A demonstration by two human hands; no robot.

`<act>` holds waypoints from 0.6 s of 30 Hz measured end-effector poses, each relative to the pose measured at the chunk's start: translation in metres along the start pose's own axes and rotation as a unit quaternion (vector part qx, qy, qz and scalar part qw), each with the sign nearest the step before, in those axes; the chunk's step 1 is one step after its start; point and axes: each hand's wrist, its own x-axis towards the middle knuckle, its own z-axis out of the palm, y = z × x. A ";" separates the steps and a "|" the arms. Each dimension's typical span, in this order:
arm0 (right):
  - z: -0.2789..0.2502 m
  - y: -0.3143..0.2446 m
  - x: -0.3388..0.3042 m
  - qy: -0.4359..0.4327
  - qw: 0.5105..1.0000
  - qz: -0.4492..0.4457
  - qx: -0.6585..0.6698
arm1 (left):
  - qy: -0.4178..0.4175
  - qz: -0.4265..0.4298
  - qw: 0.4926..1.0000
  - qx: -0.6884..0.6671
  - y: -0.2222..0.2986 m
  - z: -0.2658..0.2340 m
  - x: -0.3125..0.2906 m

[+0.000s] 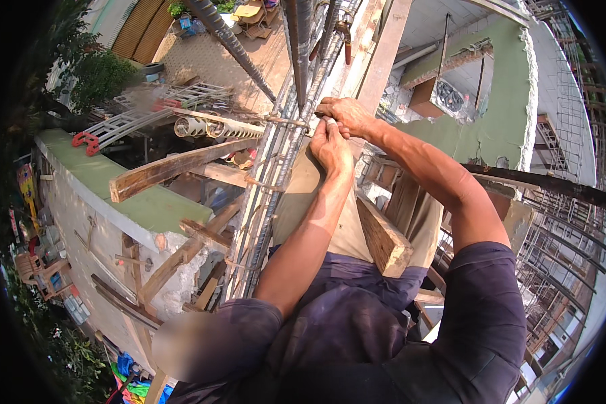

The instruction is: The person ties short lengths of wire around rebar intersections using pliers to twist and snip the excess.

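Note:
My two hands meet beside a rebar cage (286,161) made of long ribbed bars with stirrups across them. The fingers of my left hand (332,147) are closed and point up against my right hand. Curled over from the right, my right hand (350,116) is closed too, its fingertips close to the cage's bars. Whatever lies between the fingers is hidden or too small to make out. Thick ribbed steel bars (230,44) rise beyond the hands. A rusty metal hook-like piece (347,42) hangs on the bars above them.
Timber boards (386,57) run along the cage's right side. A wooden beam end (387,252) juts up by my legs. At left, a loose beam (175,170) crosses near a green-topped wall (148,198). A ladder (131,121) lies lower down. Rebar (552,236) stands at right.

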 end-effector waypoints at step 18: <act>0.028 -0.018 0.006 0.014 0.722 0.401 0.563 | -0.037 0.087 0.980 0.176 0.024 -0.015 -0.072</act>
